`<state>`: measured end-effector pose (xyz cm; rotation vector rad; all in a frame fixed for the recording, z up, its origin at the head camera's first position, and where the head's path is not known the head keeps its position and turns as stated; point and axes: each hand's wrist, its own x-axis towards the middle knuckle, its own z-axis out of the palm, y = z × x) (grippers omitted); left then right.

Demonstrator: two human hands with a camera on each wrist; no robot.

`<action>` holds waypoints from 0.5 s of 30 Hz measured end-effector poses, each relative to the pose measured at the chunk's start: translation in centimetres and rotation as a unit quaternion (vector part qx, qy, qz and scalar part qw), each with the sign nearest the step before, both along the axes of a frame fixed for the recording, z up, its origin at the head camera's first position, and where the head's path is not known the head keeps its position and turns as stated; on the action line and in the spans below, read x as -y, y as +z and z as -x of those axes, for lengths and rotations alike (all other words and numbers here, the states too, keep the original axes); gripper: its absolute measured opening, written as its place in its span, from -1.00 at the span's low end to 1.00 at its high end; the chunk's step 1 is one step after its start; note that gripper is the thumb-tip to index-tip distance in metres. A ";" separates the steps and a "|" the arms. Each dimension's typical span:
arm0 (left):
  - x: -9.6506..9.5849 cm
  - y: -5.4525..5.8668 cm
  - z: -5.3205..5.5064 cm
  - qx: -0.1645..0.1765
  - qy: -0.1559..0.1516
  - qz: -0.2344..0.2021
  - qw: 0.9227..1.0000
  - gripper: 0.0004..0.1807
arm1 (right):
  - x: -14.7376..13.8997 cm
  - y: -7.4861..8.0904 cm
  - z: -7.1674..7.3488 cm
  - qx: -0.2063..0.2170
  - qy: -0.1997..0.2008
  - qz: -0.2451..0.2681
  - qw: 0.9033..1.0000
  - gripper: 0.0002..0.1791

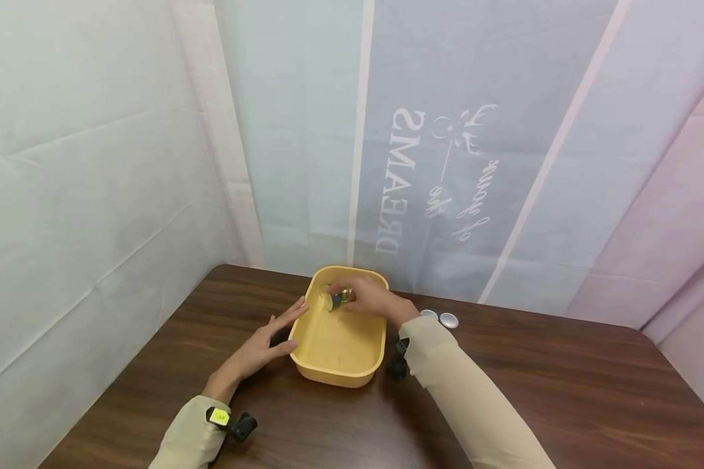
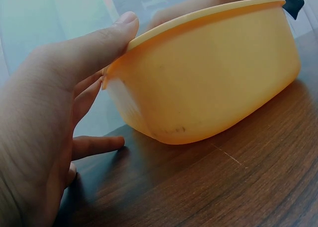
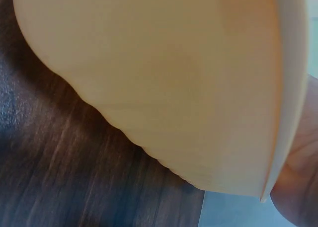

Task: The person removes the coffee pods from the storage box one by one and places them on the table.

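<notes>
A yellow plastic basin stands on the wooden table. My left hand lies along its left side, fingers extended and spread, with the thumb and fingertips touching the rim. In the left wrist view, that thumb rests at the rim, while one finger reaches down beside the basin wall. My right hand reaches inside the basin and pinches a small round dark object with a pale face. A small gold-coloured piece shows beside it, partly covered by the hand. The right wrist view shows mostly the basin's outer wall; the fingers are hidden.
Two silvery round lids or discs lie right of the basin, one partly behind the right sleeve. A printed cloth backdrop hangs close behind the table's far edge. The brown table extends to the right.
</notes>
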<state>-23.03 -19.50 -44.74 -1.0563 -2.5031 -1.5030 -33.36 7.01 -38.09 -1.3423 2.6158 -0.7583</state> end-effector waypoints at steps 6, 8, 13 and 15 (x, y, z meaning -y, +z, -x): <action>0.0 -0.1 0.1 0.006 0.000 -0.007 1.000 -0.29 | 0.0 0.1 0.4 -0.005 0.001 -0.023 1.000 -0.49; 0.0 0.0 0.1 0.007 0.002 -0.005 1.000 -0.29 | 0.1 0.2 0.5 -0.009 0.000 -0.031 0.999 -0.48; -0.1 0.0 0.2 0.008 0.006 0.003 1.000 -0.32 | 0.3 0.7 0.5 -0.018 0.001 -0.048 0.999 -0.48; -0.1 0.1 0.2 0.008 0.005 0.004 1.000 -0.32 | 0.3 0.7 0.4 -0.023 0.006 -0.051 0.998 -0.48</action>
